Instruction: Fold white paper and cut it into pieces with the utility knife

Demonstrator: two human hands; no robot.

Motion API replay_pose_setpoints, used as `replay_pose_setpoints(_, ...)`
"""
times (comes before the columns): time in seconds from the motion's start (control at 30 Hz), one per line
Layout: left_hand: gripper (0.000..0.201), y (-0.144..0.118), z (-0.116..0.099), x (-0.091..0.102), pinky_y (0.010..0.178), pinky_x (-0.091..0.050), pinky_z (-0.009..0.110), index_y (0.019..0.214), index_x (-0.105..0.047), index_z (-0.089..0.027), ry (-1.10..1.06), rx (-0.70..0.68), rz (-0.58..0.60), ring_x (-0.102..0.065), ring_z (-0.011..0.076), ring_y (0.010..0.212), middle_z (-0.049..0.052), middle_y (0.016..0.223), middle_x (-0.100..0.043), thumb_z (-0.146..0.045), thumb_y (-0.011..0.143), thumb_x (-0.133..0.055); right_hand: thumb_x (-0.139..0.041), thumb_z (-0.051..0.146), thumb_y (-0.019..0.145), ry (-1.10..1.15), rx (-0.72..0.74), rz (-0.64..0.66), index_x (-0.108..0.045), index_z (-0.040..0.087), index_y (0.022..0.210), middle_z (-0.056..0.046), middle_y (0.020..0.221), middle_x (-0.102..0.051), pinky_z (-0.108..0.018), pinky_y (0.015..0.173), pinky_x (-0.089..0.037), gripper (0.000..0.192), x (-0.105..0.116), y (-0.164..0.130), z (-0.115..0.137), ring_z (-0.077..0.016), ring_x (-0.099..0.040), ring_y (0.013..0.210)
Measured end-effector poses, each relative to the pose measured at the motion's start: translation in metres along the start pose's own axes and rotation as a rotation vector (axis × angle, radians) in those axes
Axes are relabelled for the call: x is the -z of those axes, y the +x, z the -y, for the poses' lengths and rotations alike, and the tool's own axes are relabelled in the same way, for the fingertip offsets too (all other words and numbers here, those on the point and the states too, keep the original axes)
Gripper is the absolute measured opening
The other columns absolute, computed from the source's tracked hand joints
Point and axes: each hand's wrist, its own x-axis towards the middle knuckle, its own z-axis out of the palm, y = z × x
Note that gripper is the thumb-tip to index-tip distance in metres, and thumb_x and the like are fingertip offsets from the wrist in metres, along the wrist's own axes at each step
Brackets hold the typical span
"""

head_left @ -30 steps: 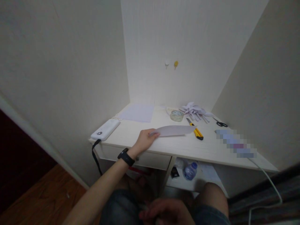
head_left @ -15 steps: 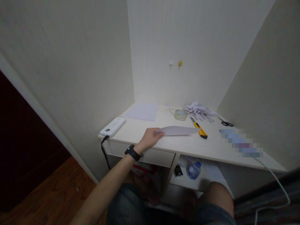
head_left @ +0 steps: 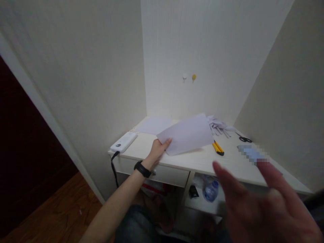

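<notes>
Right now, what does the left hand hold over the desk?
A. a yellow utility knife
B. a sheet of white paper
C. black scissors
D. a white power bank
B: the left hand pinches the corner of a sheet of white paper, lifted off the desk.

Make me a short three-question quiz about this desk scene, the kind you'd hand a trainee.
1. True or false: the left hand holds a sheet of paper lifted off the desk.
2. What colour is the utility knife? A) red B) yellow C) green
3. Which hand is raised, blurred, with open fingers, close to the camera?

Key
1. True
2. B
3. The right hand
</notes>
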Motion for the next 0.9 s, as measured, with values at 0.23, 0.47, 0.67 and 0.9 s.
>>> replay_pose_setpoints(0.23,0.055,-0.025,-0.025,-0.019,0.101,-0.053,0.043,0.137,-0.053,-0.018,-0.551,0.111,0.048,-0.065,0.0243,0.117,0.014,0.132,-0.066,-0.053,0.095,-0.057,-0.082,0.049,0.067,0.310,0.081,-0.239,-0.028,0.025,0.154,-0.019,0.149,-0.049,-0.051,0.104,-0.047,0.105,-0.071,0.115,0.044,-0.0318,-0.056,0.130)
replay_pose_setpoints(0.47,0.056,-0.052,-0.024,-0.018,0.093,-0.053,0.042,0.124,-0.063,-0.016,-0.484,0.137,0.260,-0.066,0.0274,0.109,0.015,0.122,-0.070,-0.054,0.083,-0.071,-0.081,0.060,0.063,0.218,-0.037,-0.204,-0.072,0.012,0.096,-0.012,0.085,-0.076,-0.035,0.067,-0.056,0.059,-0.082,0.129,0.018,-0.0237,-0.068,0.075)
replay_pose_setpoints(0.67,0.057,-0.027,-0.048,0.014,0.071,-0.051,0.029,0.107,-0.070,-0.012,-0.164,0.117,0.322,-0.067,0.0195,0.081,0.013,0.100,-0.074,-0.056,0.072,-0.079,-0.080,0.059,0.064,-0.077,-0.025,0.224,-0.075,0.011,0.081,-0.008,0.074,-0.075,-0.028,0.053,-0.047,0.051,-0.050,0.152,0.018,-0.0198,-0.063,0.061)
replay_pose_setpoints(0.9,0.051,0.000,-0.025,0.000,0.060,-0.047,0.025,0.083,-0.073,-0.010,-0.088,0.158,0.130,-0.063,0.0158,0.067,0.009,0.082,-0.074,-0.054,0.061,-0.087,-0.085,0.057,0.059,-0.026,-0.089,0.134,-0.073,0.015,0.104,-0.008,0.079,-0.077,-0.031,0.060,-0.054,0.063,-0.041,0.168,-0.007,-0.0233,-0.070,0.069)
